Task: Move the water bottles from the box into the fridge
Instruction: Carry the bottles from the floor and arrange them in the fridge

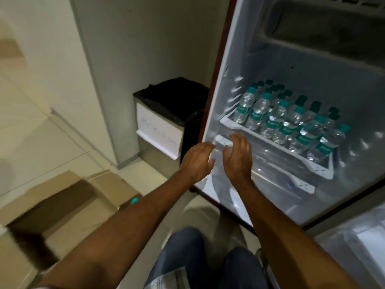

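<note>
Both hands (218,159) spread open, holding nothing, clear plastic bottles (291,122) on white fridge shelf (277,146)

A steel bin (160,134) lined with a black bag (173,97) stands in the corner against the pale wall (125,49)

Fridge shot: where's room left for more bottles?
The upper shelf is crowded with bottles along its front. A lower shelf, behind both open hands (left hand, right hand), looks mostly bare.
</note>
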Demonstrator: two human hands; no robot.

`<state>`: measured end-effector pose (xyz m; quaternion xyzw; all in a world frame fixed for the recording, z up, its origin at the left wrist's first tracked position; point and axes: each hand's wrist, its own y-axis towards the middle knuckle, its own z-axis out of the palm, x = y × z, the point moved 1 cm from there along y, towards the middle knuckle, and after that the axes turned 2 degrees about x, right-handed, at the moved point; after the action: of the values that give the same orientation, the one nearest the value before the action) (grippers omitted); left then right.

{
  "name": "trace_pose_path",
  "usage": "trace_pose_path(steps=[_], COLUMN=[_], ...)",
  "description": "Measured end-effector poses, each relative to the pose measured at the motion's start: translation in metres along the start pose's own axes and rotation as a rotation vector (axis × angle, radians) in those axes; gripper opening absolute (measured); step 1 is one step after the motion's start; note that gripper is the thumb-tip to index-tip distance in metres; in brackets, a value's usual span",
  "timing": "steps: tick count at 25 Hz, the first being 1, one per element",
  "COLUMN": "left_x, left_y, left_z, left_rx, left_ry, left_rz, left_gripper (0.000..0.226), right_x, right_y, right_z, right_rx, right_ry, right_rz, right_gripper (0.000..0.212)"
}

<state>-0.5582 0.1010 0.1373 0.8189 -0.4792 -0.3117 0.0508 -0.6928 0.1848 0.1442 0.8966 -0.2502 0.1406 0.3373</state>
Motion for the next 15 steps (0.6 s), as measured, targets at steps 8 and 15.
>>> trace_pose_path(steps=[8, 15], left_x=[0.107, 0.167], left_y=[-0.157, -0.284], left_z=[0.024, 0.043], left_rx=[0.084, 0.049], left_ry=[0.064, -0.074], left_rz=[-0.397, -0.745], left_gripper=[0.049, 0.045], right_x=[0.037, 0.075], right_y=[-0.130, -0.222], right_z=[0.112, 0.190], right_rx=[0.144, 0.510], right_ry=[0.136, 0.219], right_rz=[0.034, 0.062], right_gripper=[0.034, 0.043])
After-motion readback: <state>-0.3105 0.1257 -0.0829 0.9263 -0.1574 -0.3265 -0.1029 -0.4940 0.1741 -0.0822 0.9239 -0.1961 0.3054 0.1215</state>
